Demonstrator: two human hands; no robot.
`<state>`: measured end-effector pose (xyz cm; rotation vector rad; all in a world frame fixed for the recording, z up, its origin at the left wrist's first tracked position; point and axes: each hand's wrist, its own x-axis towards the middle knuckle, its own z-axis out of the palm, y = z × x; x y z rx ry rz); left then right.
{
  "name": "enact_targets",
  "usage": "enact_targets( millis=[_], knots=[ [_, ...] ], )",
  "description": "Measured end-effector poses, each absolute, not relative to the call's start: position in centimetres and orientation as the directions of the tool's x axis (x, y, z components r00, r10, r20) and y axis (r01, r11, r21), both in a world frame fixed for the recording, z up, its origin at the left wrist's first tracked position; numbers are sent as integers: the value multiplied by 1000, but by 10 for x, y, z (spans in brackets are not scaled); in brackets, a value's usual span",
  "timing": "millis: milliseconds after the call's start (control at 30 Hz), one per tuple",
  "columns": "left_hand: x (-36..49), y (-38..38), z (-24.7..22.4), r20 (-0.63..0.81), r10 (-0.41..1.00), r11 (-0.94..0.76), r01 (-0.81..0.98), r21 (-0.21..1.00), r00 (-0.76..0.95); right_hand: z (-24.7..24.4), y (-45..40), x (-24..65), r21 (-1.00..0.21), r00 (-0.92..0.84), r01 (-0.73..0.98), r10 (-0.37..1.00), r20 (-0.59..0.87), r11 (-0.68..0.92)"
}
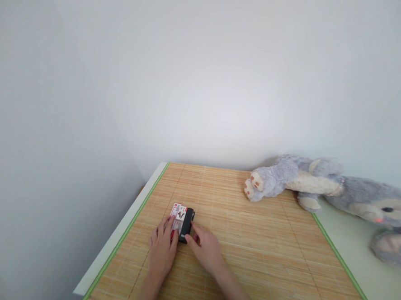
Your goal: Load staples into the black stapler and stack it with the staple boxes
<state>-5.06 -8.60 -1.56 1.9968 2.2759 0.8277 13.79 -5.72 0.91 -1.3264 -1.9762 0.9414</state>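
Observation:
A black stapler-like object (187, 224) lies on the bamboo mat, beside a white packet (180, 213) printed with a dark picture and a pink-and-white card pack (175, 209). Something small and red shows at the pack's lower end. My left hand (162, 245) rests on the pack's left part with its fingers stretched out, covering some of it. At the black object's right edge, my right hand (204, 247) touches it with fingertips and thumb, which are apart. Whether the black object is joined to the packet I cannot tell.
The bamboo mat (249, 243) with green edging covers most of the white table (120, 233). A grey plush rabbit (297, 174) lies across the back right corner and beyond the mat's edge. White walls (205, 78) stand behind and to the left.

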Motion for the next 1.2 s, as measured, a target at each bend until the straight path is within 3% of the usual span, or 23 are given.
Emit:
enact_targets(
  millis=[233, 500, 600, 700, 833, 933, 1200],
  knots=[
    [-54, -93, -18, 347, 903, 71, 885, 461, -253, 0, -80, 179, -961, -159, 267, 987, 26, 68],
    [-45, -106, -17, 333, 901, 71, 852, 519, -278, 5, -130, 255, -941, -27, 337, 999, -30, -19],
    [-34, -117, -10, 365, 888, 60, 857, 511, -280, -1, -145, 273, -870, -61, 488, 997, 48, 72],
    [-14, -134, 3, 414, 874, 35, 883, 467, -254, -11, -156, 285, -677, -131, 708, 979, 153, 201],
    [20, -148, 11, 354, 933, -213, 892, 399, 65, -19, -160, 292, -439, -162, 875, 979, 126, 202],
    [43, -140, 7, 286, 927, -342, 856, 387, 241, -17, -154, 292, -370, -132, 916, 988, 85, 155],
    [81, -103, -7, 260, 930, -327, 906, 268, 259, -13, -125, 279, -304, -68, 947, 991, 113, 100]
  ],
)
